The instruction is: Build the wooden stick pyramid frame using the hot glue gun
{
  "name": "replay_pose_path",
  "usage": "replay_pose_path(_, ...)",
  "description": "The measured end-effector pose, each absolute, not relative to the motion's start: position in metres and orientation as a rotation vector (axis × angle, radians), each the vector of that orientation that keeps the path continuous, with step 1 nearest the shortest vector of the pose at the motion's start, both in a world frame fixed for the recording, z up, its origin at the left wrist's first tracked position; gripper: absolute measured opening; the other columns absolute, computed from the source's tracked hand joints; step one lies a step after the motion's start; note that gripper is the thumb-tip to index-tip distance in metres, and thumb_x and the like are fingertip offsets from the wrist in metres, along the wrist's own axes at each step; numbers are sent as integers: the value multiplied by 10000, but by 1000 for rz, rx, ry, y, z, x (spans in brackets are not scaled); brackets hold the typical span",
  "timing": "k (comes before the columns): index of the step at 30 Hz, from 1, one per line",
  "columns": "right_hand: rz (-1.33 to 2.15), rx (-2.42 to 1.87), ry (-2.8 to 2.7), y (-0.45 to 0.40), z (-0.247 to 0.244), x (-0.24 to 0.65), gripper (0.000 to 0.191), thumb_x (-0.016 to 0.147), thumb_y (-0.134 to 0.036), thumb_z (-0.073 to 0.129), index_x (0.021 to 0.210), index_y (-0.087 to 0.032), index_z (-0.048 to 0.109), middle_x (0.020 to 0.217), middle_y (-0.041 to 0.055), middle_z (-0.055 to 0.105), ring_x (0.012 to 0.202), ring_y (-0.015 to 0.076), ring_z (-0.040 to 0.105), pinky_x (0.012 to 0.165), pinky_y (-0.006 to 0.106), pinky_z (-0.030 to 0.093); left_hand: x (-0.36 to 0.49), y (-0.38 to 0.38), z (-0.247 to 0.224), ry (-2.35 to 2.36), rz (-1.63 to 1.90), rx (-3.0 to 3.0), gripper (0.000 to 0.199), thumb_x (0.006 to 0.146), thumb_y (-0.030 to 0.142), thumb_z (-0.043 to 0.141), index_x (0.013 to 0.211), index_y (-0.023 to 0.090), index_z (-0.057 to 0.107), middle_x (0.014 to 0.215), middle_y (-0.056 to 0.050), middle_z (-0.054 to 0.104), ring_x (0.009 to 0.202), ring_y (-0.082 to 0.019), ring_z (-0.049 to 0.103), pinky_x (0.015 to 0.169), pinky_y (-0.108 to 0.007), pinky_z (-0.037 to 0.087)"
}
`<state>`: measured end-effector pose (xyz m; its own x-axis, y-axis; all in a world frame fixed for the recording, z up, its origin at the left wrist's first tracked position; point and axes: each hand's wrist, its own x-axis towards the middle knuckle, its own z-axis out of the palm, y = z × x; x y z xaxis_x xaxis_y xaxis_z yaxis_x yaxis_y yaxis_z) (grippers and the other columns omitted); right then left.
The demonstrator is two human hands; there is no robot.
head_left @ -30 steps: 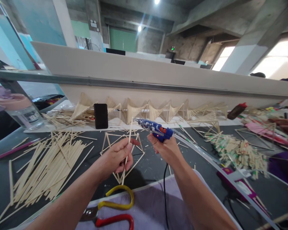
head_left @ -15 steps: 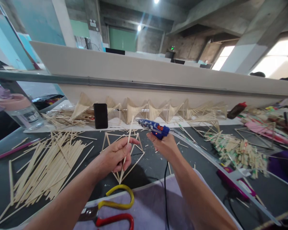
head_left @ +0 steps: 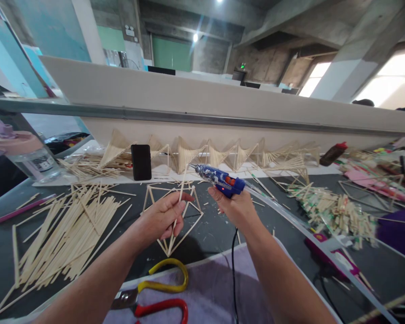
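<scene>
Scissors [head_left: 155,286] (tips presumably behind left forearm [head_left: 99,274])

Showing one left hand [head_left: 165,216], bare, with slim fingers [head_left: 179,223] at the grip. Behind that grip, narrowing to a bare left wrist [head_left: 137,237], then widening into a smooth, bare left forearm [head_left: 104,270]. Showing one right hand [head_left: 236,209], bare, with a rounded thumb [head_left: 217,196] beside the grip. Behind that grip, narrowing to a bare right wrist [head_left: 252,225], then widening into a bare right forearm [head_left: 278,267].
</scene>
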<state>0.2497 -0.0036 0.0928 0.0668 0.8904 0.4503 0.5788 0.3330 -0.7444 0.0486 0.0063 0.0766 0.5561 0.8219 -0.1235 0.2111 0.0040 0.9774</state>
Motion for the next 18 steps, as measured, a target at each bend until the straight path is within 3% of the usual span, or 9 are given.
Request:
replay_pose_path(8, 324, -1405, -1663, -2, 91, 249, 285, 777, -465, 548, 776, -203, 662, 574, 21, 618, 667, 202, 615, 561, 279, 460, 50, 10, 70, 994, 616, 1564, 388, 865, 465, 346, 1139, 203, 431, 439, 67, 470, 287, -49, 267, 303, -141, 185)
replay_pose_path(18, 157, -1556, -1730, -2, 90, 248, 275, 782, -455, 537, 807, -227, 689, 667, 31, 665, 744, 218, 636, 617, 273, 468, 51, 13, 64, 1163, 706, 1860, 320, 859, 370, 378, 1094, 200, 513, 427, 55, 490, 381, -109, 427, 421, -193, 321)
